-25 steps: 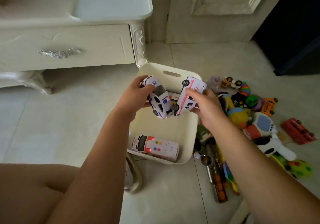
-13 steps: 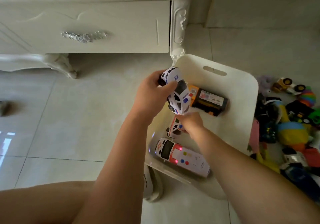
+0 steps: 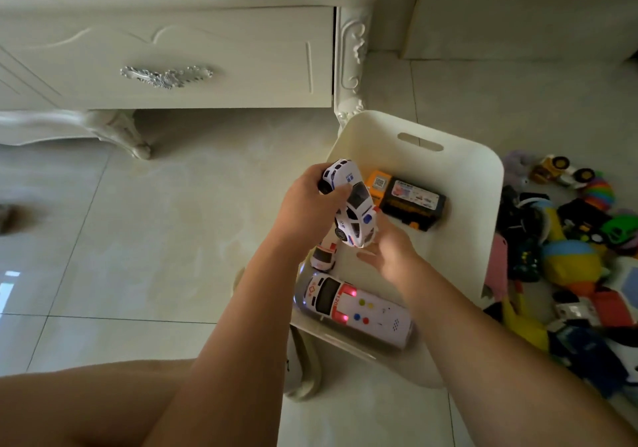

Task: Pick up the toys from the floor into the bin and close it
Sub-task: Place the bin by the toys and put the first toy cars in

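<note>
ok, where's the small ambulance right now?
In the head view, the small ambulance lies inside the bin, by its left wall. It is just beyond the big ambulance and under the police car that the left hand holds.

Cream cabinet (image 3: pixel 172 49) at my 11 o'clock, ornate silver drawer handle (image 3: pixel 166 75) on its front, carved leg (image 3: pixel 121 132) below. Pale panelled door (image 3: pixel 518 15) at my 1 o'clock.

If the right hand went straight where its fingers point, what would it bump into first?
Probably the white police car that the left hand grips; the right hand has its fingers aimed up at the car's front end. Depth is unclear, so it might pass underneath inside the bin.
</note>
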The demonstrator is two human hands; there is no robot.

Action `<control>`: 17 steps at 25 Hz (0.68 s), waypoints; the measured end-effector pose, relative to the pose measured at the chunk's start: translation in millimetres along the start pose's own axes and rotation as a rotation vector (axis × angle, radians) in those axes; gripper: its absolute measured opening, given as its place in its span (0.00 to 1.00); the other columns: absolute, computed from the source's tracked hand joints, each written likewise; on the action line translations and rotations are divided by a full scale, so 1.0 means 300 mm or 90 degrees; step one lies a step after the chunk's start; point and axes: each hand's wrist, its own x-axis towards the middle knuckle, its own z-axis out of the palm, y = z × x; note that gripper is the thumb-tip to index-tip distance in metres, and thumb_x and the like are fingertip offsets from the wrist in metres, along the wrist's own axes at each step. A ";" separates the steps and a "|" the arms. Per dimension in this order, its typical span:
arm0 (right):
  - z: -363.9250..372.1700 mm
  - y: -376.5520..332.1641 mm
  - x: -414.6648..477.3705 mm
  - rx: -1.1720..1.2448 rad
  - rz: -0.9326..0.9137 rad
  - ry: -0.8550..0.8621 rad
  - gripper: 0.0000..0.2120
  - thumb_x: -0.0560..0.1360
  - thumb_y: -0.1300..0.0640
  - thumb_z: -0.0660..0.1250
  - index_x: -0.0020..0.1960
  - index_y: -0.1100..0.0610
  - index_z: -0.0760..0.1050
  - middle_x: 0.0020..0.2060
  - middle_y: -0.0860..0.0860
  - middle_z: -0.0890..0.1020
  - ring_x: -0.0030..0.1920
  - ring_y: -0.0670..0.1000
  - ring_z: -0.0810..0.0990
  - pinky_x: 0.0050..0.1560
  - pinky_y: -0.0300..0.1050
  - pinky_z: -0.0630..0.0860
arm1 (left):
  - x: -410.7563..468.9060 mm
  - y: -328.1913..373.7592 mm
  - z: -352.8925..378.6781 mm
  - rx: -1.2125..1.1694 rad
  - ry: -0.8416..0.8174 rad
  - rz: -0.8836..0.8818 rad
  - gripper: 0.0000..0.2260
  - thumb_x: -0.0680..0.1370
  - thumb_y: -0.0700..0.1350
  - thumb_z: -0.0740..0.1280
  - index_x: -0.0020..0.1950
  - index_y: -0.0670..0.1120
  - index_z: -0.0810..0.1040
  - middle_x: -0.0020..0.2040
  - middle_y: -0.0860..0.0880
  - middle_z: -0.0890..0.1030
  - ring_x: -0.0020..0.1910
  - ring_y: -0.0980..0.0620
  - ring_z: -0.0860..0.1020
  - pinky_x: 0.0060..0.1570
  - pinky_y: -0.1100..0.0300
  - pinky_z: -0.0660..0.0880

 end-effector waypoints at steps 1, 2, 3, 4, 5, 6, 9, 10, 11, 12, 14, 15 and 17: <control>-0.025 -0.035 -0.017 0.057 -0.036 -0.034 0.18 0.77 0.44 0.61 0.59 0.54 0.77 0.53 0.54 0.82 0.54 0.56 0.80 0.58 0.54 0.77 | -0.002 0.002 0.013 0.032 -0.012 0.000 0.16 0.77 0.45 0.66 0.65 0.49 0.73 0.55 0.49 0.82 0.52 0.48 0.82 0.54 0.46 0.80; -0.044 -0.071 -0.042 0.071 -0.086 -0.092 0.17 0.77 0.44 0.61 0.58 0.53 0.78 0.52 0.55 0.83 0.53 0.56 0.80 0.57 0.53 0.76 | -0.003 0.003 0.025 0.068 -0.024 -0.001 0.16 0.78 0.45 0.66 0.66 0.49 0.73 0.55 0.49 0.81 0.52 0.48 0.81 0.55 0.47 0.79; -0.062 -0.102 -0.072 0.050 -0.140 -0.152 0.16 0.77 0.47 0.60 0.58 0.52 0.79 0.52 0.55 0.83 0.53 0.55 0.80 0.56 0.53 0.75 | -0.005 0.006 0.037 0.092 -0.035 -0.004 0.16 0.78 0.46 0.65 0.66 0.49 0.72 0.55 0.48 0.81 0.52 0.47 0.81 0.55 0.47 0.79; -0.075 -0.121 -0.098 0.008 -0.185 -0.210 0.16 0.75 0.49 0.60 0.59 0.50 0.79 0.53 0.55 0.83 0.54 0.55 0.80 0.57 0.53 0.75 | -0.003 0.005 0.046 0.098 -0.044 -0.006 0.15 0.79 0.46 0.65 0.66 0.49 0.72 0.55 0.48 0.81 0.52 0.47 0.81 0.55 0.47 0.79; -0.084 -0.132 -0.115 -0.067 -0.215 -0.251 0.17 0.73 0.51 0.61 0.61 0.47 0.78 0.55 0.55 0.83 0.56 0.55 0.80 0.58 0.54 0.74 | -0.001 0.001 0.053 0.085 -0.053 -0.011 0.15 0.79 0.47 0.64 0.65 0.49 0.73 0.54 0.48 0.81 0.52 0.47 0.81 0.55 0.46 0.79; -0.090 -0.135 -0.125 -0.148 -0.231 -0.268 0.21 0.71 0.52 0.64 0.64 0.44 0.75 0.56 0.53 0.83 0.57 0.55 0.80 0.59 0.54 0.75 | 0.001 -0.004 0.059 0.061 -0.061 -0.019 0.14 0.78 0.47 0.65 0.64 0.50 0.74 0.54 0.49 0.81 0.51 0.47 0.81 0.55 0.46 0.79; -0.092 -0.114 -0.098 -0.298 -0.216 -0.152 0.31 0.66 0.52 0.74 0.67 0.44 0.70 0.55 0.49 0.82 0.55 0.53 0.81 0.58 0.56 0.78 | 0.010 -0.031 0.082 -0.013 -0.078 -0.067 0.18 0.76 0.52 0.66 0.66 0.53 0.74 0.55 0.49 0.82 0.53 0.48 0.81 0.56 0.45 0.78; -0.090 -0.098 -0.070 -0.302 -0.198 -0.075 0.31 0.66 0.51 0.75 0.67 0.47 0.70 0.56 0.50 0.81 0.54 0.54 0.81 0.57 0.56 0.78 | 0.012 -0.041 0.087 -0.020 -0.076 -0.087 0.21 0.76 0.54 0.65 0.69 0.53 0.72 0.59 0.49 0.80 0.54 0.49 0.80 0.59 0.46 0.77; -0.084 -0.076 -0.030 -0.301 -0.168 0.006 0.31 0.66 0.51 0.75 0.67 0.50 0.70 0.56 0.52 0.81 0.54 0.55 0.81 0.56 0.56 0.79 | 0.012 -0.044 0.084 -0.015 -0.073 -0.103 0.22 0.77 0.54 0.64 0.71 0.52 0.69 0.62 0.49 0.78 0.54 0.51 0.78 0.61 0.47 0.76; -0.076 -0.053 0.011 -0.305 -0.132 0.073 0.31 0.66 0.50 0.74 0.66 0.53 0.70 0.57 0.54 0.79 0.54 0.56 0.80 0.55 0.56 0.79 | 0.013 -0.049 0.080 -0.009 -0.068 -0.117 0.22 0.79 0.54 0.62 0.72 0.51 0.68 0.64 0.48 0.77 0.54 0.51 0.77 0.62 0.47 0.75; -0.044 -0.007 0.092 -0.298 -0.059 0.137 0.31 0.66 0.51 0.75 0.65 0.55 0.70 0.58 0.56 0.78 0.55 0.58 0.79 0.56 0.56 0.78 | 0.021 -0.064 0.062 -0.008 -0.064 -0.140 0.21 0.80 0.53 0.61 0.72 0.50 0.69 0.66 0.48 0.75 0.59 0.49 0.75 0.65 0.48 0.72; -0.022 0.015 0.127 -0.290 -0.028 0.147 0.31 0.66 0.51 0.76 0.66 0.56 0.69 0.60 0.57 0.77 0.56 0.59 0.78 0.57 0.56 0.78 | 0.022 -0.068 0.052 -0.007 -0.064 -0.144 0.21 0.80 0.53 0.60 0.72 0.50 0.69 0.67 0.47 0.75 0.63 0.48 0.74 0.67 0.47 0.71; 0.016 0.054 0.179 -0.332 0.016 0.160 0.35 0.67 0.48 0.75 0.68 0.58 0.66 0.63 0.59 0.74 0.60 0.59 0.76 0.57 0.52 0.76 | 0.020 -0.070 0.034 0.012 -0.076 -0.137 0.21 0.81 0.55 0.58 0.72 0.50 0.69 0.70 0.49 0.73 0.68 0.49 0.71 0.69 0.48 0.67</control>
